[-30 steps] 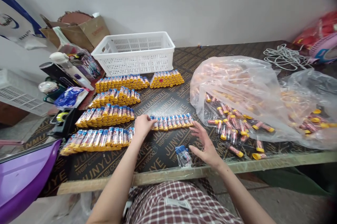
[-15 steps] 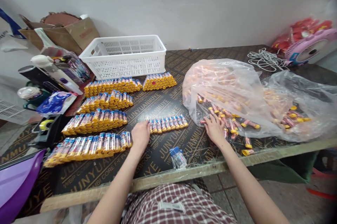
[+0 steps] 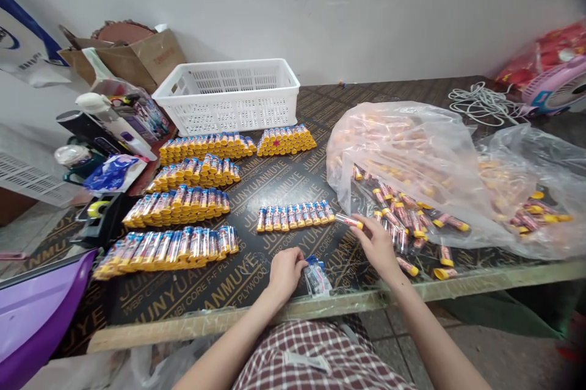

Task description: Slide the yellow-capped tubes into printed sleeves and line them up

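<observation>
My right hand (image 3: 378, 246) pinches a clear tube with a yellow cap (image 3: 348, 221), just right of a single row of blue-and-yellow tubes (image 3: 295, 216). At the near side of the table, the closed fingers of my left hand (image 3: 287, 268) are on the edge of a small pile of clear and blue packets (image 3: 317, 277). Loose yellow-capped tubes (image 3: 403, 216) spill from a big translucent bag (image 3: 394, 133) beside my right hand. Stacked tubes (image 3: 178, 207) stand in several rows on the left.
A white basket (image 3: 229, 106) sits at the back. On the left are a tape dispenser (image 3: 97, 219), bottles and a purple bin (image 3: 46, 317). A second bag (image 3: 540, 182), a white cord (image 3: 483, 103) and a pink fan (image 3: 556, 88) are on the right.
My left hand has left the end of the tube row and moved right and nearer, onto the packets. My right hand has drawn a tube away from the loose ones. The view has shifted slightly.
</observation>
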Tool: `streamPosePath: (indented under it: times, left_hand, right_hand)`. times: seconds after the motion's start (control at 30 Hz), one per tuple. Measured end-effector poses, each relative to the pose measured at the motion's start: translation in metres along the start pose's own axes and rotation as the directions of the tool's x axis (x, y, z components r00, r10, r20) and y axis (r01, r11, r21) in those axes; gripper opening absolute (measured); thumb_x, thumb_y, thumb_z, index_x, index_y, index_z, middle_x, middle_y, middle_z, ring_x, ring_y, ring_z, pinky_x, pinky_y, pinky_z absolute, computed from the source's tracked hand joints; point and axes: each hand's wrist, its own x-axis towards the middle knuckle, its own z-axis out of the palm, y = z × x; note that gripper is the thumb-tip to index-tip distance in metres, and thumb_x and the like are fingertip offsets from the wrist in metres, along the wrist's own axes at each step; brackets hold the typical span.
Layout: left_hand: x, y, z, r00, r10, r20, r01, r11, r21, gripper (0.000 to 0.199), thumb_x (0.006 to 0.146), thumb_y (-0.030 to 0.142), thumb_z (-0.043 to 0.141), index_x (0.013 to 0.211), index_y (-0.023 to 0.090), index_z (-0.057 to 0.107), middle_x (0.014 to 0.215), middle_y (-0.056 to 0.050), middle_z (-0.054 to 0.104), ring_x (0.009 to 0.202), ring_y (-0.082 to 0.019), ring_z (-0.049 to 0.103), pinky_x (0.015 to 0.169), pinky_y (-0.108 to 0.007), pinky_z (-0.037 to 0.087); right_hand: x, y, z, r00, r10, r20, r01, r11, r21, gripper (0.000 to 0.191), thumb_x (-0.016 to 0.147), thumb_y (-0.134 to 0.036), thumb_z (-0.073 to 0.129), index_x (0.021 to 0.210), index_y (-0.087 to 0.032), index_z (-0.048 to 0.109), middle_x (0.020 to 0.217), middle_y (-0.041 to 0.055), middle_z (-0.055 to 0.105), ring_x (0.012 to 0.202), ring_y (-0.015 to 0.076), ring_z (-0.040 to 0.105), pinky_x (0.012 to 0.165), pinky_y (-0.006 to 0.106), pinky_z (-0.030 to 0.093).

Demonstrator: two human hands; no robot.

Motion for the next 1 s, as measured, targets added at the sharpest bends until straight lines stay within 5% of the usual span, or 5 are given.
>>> streamPosePath:
  times: [0.2,0.5,0.67,1.0]
  left_hand:
    - [-0.002,0.000,0.001,0.999,0.044,-0.015,-0.045,0.999,-0.031,0.004,0.079,0.021,0.061,0.075,0.021,0.062,0.075,-0.001,0.066,0.072,-0.016,0.058,0.065,-0.025,0.034]
    - [0.001,-0.001,-0.004,1.000,0.013,0.018,-0.011,0.995,-0.099,0.007,0.076,0.025,0.064,0.074,0.020,0.061,0.067,0.001,0.064,0.066,-0.015,0.058,0.063,-0.024,0.034]
    - [0.002,0.000,-0.005,0.999,-0.036,0.040,0.035,0.999,0.037,0.024,0.068,0.040,0.073,0.075,0.021,0.061,0.072,-0.001,0.065,0.072,-0.018,0.059,0.060,-0.025,0.032]
    - [-0.003,0.004,-0.001,0.995,0.015,-0.102,-0.032,0.985,-0.172,0.005,0.072,0.015,0.061,0.071,0.020,0.058,0.066,0.002,0.060,0.064,-0.013,0.054,0.061,-0.024,0.034]
  right_hand:
    - [-0.012,-0.024,0.007,0.991,0.120,0.049,-0.130,0.950,0.285,0.033,0.085,-0.040,0.056,0.108,-0.019,0.065,0.089,0.0077,0.061,0.069,0.0193,0.056,0.064,0.035,0.050]
    - [-0.019,-0.024,0.010,0.980,0.174,0.098,-0.199,0.904,0.378,0.034,0.083,-0.040,0.060,0.109,-0.018,0.065,0.092,0.0062,0.058,0.070,0.0182,0.055,0.067,0.034,0.049]
    - [-0.023,-0.019,0.014,0.971,0.204,0.125,-0.239,0.869,0.434,0.036,0.081,-0.041,0.062,0.109,-0.019,0.064,0.095,0.0068,0.059,0.075,0.0194,0.058,0.072,0.036,0.051]
    - [-0.026,-0.029,0.015,0.966,0.234,0.106,-0.256,0.848,0.465,0.033,0.076,-0.040,0.067,0.102,-0.019,0.068,0.093,0.0069,0.061,0.070,0.0182,0.058,0.067,0.034,0.051]
